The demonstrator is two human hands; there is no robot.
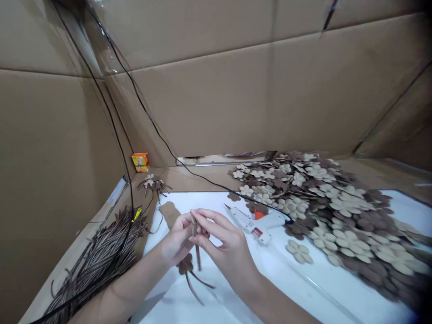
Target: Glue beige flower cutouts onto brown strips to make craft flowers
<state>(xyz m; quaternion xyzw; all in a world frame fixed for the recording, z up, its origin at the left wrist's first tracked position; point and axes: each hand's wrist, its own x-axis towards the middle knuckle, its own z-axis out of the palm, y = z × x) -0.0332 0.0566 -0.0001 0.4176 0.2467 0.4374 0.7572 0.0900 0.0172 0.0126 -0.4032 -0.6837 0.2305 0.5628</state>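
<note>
- Left hand and right hand close together, both pinching a thin brown strip
- White hot glue gun lying just right
- Cut-out flowers heaped far right

Brown cardboard sheets wall in the space on three sides, their seams and folds showing, with clear plastic at the upper left corner. A black cable droops across them. The bench has a white top, and a narrow gap shows low in the back wall.
</note>
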